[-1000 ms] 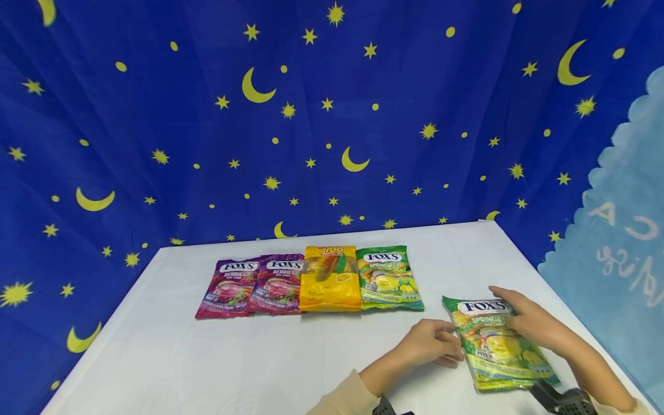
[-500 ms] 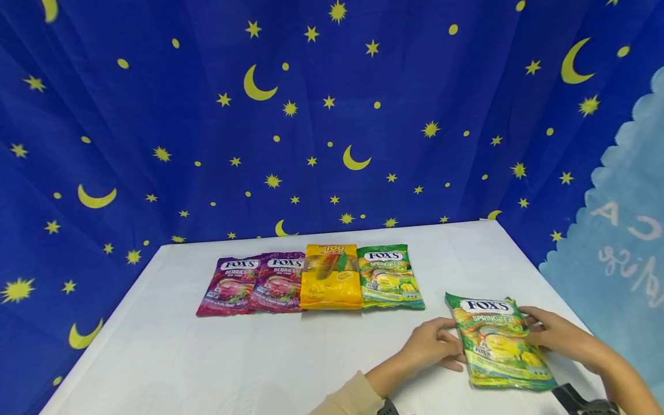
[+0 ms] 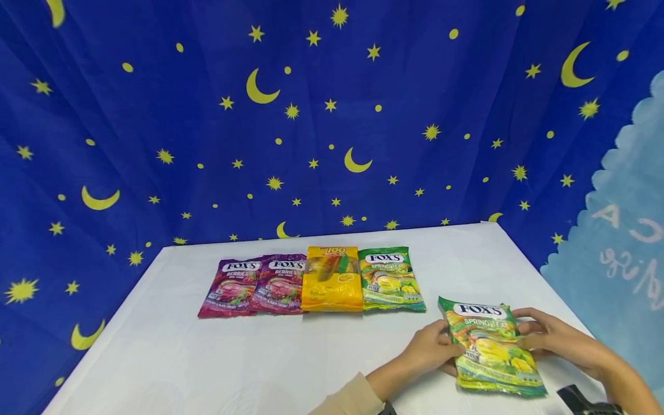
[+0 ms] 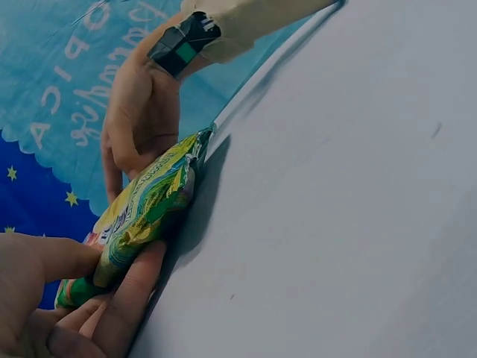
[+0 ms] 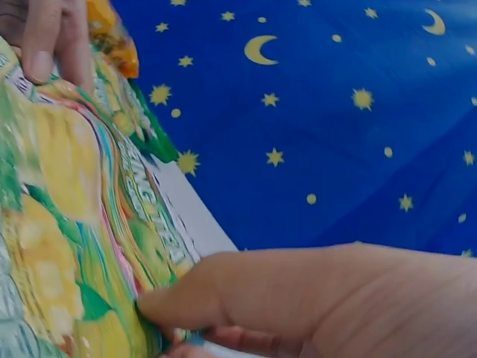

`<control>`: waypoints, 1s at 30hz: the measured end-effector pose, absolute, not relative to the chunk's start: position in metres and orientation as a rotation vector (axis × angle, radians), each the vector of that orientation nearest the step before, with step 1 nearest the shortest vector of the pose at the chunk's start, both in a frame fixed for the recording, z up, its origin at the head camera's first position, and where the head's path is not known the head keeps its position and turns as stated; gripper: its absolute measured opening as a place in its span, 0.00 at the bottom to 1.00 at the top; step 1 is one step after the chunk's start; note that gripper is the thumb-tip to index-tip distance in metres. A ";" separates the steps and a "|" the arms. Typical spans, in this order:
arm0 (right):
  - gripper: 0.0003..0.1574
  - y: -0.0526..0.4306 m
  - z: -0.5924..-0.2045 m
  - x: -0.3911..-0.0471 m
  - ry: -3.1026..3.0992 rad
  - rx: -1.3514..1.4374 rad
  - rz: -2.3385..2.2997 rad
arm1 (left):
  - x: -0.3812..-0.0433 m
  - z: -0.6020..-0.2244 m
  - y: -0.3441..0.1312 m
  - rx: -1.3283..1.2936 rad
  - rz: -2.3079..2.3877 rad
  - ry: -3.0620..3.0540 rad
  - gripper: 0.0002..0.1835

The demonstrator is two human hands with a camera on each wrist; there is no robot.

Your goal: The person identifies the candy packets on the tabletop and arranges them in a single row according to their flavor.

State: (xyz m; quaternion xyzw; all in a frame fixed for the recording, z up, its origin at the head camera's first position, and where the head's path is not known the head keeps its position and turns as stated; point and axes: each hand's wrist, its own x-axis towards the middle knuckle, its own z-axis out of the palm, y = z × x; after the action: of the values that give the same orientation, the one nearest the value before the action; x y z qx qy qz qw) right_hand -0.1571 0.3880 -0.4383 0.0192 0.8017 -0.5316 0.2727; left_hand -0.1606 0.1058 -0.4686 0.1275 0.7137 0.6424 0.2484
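A green and yellow candy bag [image 3: 493,351] marked FOX'S Spring Tea is between both hands at the right front of the white table. My left hand [image 3: 427,349] pinches its left edge, thumb on top; the left wrist view shows fingers [image 4: 138,294] underneath. My right hand [image 3: 555,340] grips the right edge, its thumb [image 5: 179,302] lying on the printed face in the right wrist view. A shadow shows below the bag in the left wrist view, with at least part of it raised. A small green tip sticks out behind its top right; whether that is a second bag I cannot tell.
Further back lies a row of bags: two purple FOX'S Berries bags [image 3: 233,288], overlapping, a yellow bag [image 3: 332,288] and another green Spring Tea bag [image 3: 391,282]. A blue star-patterned cloth [image 3: 311,127] hangs behind the white table [image 3: 233,363].
My right hand has moved from the bag's upper face to its right edge. My left thumb has come over the left edge, and the bag has shifted slightly left.
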 end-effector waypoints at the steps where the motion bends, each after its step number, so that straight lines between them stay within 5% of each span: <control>1: 0.46 0.389 -0.440 -0.157 2.118 0.040 -1.467 | -0.160 -0.468 0.106 0.340 1.747 1.950 0.21; 17: 0.32 0.392 -0.456 -0.155 1.667 -0.093 -1.763 | -0.160 -0.465 0.099 0.303 1.720 1.976 0.24; 26: 0.54 0.360 -0.443 -0.163 1.967 -0.058 -1.510 | -0.166 -0.470 0.071 0.533 1.766 1.874 0.22; 30: 0.50 0.346 -0.436 -0.165 1.951 -0.148 -1.509 | -0.169 -0.467 0.060 0.526 1.758 1.929 0.20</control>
State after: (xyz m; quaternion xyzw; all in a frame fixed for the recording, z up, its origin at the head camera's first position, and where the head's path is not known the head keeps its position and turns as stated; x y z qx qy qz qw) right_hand -0.1650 0.3463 -0.4359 -0.0566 0.7457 -0.5766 0.3291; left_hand -0.1695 0.0596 -0.4669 0.1918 0.7039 0.6415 0.2372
